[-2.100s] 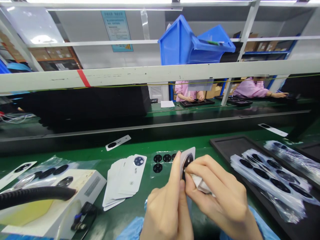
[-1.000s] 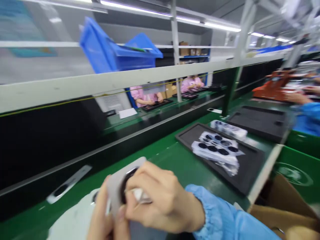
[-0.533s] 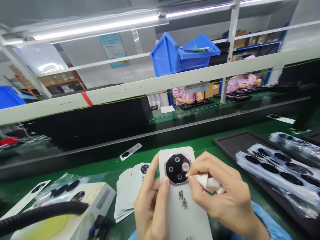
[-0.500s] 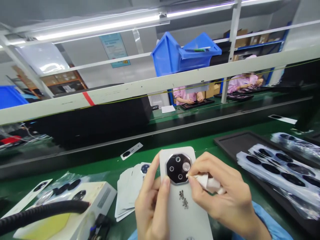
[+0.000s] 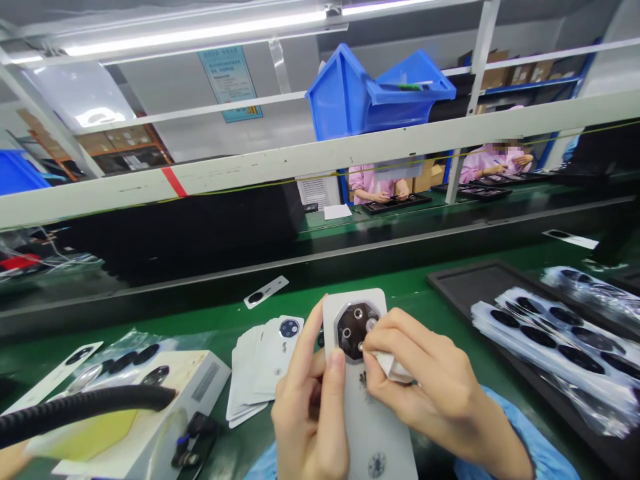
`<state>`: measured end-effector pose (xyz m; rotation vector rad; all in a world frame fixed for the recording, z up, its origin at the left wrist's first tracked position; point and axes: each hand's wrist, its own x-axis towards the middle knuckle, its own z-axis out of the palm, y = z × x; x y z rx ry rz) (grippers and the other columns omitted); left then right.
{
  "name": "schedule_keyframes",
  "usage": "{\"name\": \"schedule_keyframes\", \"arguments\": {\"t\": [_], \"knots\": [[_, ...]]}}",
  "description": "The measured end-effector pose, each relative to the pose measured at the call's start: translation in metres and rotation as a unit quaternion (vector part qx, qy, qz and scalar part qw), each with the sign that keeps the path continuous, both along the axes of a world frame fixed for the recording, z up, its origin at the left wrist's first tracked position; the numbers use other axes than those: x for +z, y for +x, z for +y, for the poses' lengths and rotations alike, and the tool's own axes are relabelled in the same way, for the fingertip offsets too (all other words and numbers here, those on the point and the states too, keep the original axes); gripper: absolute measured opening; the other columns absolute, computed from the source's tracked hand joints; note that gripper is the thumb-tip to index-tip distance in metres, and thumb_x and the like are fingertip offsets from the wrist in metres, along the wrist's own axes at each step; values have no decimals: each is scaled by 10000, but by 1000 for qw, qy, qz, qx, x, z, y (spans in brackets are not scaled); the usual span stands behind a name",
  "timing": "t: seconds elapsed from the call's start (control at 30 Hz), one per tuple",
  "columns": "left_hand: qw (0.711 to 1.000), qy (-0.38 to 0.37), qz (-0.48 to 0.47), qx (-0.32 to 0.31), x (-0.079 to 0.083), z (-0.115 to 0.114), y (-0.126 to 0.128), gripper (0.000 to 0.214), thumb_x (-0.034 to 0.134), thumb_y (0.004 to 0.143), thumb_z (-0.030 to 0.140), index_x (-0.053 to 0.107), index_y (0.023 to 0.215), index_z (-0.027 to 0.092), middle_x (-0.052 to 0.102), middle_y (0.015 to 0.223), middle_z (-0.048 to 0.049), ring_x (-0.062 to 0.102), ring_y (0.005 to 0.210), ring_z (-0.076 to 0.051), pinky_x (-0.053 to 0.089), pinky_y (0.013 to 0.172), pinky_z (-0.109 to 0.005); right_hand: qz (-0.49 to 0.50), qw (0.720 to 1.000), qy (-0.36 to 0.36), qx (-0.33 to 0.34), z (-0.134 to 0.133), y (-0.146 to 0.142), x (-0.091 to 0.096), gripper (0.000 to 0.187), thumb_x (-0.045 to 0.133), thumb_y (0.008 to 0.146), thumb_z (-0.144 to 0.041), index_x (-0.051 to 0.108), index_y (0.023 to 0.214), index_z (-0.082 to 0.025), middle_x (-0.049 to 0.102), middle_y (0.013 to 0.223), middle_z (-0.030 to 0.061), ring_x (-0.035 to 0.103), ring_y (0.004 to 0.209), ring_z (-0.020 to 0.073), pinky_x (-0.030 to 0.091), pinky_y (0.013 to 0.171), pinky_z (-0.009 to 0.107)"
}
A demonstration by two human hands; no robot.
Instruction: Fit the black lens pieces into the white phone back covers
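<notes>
My left hand (image 5: 310,407) is shut on a white phone back panel (image 5: 377,433), its thumb along the panel's lower left edge. Near the panel's top sits a dark octagonal camera island (image 5: 354,330) with several round lenses. My right hand (image 5: 427,383) pinches a white wiping cloth (image 5: 393,368) and presses it against the island's right side. Its fingers hide part of the island and the panel's printed mark. A fanned stack of white back panels (image 5: 260,370) lies on the green bench just left of my left hand.
A black tray (image 5: 475,283) at the right holds plastic-wrapped strips of dark round parts (image 5: 545,343). A white box (image 5: 195,393) and a black corrugated hose (image 5: 85,407) are at the left. Two co-workers in pink (image 5: 377,187) sit beyond a white rail (image 5: 300,160).
My right hand has slid left, bringing the cloth from the island's edge onto its right side. The panel has turned slightly more upright, and the view has shifted a little.
</notes>
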<state>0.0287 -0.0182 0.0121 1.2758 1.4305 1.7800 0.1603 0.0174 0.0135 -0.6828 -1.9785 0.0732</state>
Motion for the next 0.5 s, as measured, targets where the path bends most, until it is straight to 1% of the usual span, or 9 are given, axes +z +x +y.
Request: {"name": "schedule_keyframes", "arguments": {"t": [0.1,0.17,0.3,0.4,0.47,0.5], "knots": [[998,27,41,42,-4,0,4,436,638,842,350,638,1266,244,719,666,12,595,471,-117,510,529,-221,-25,1000,9,-7,2,0,-3,137,537,857,-40,533,908,-167,517,809,9,468,663,99,378,521,229],[996,35,52,64,-5,-1,7,419,627,854,341,640,1261,242,738,708,5,612,480,-118,526,549,-226,-23,1000,7,-5,3,-1,-4,145,535,855,-35,527,907,-170,510,805,8,467,656,98,377,517,228],[996,33,31,80,-7,-2,13,397,626,869,310,632,1264,266,748,710,24,610,470,-94,500,513,-176,13,1000,9,-10,3,-8,-4,168,521,845,-13,515,917,-164,511,805,15,508,699,106,411,547,219],[995,45,19,89,-9,0,14,393,637,859,330,644,1248,272,752,709,25,647,530,-110,533,607,-190,35,998,26,-41,1,-14,-4,170,520,837,-2,512,889,-163,520,776,10,521,703,107,429,568,220],[995,45,2,93,-9,1,14,403,649,842,368,663,1227,248,763,753,0,687,609,-143,554,668,-215,51,996,35,-64,0,-15,-4,168,529,829,-1,521,873,-163,525,764,5,522,686,102,426,562,223],[995,38,-10,91,-9,1,13,418,661,827,391,674,1213,231,768,790,-17,697,635,-159,558,660,-221,62,995,34,-70,0,-15,-4,168,537,824,-2,529,872,-162,530,767,6,524,680,99,426,562,225]]}}
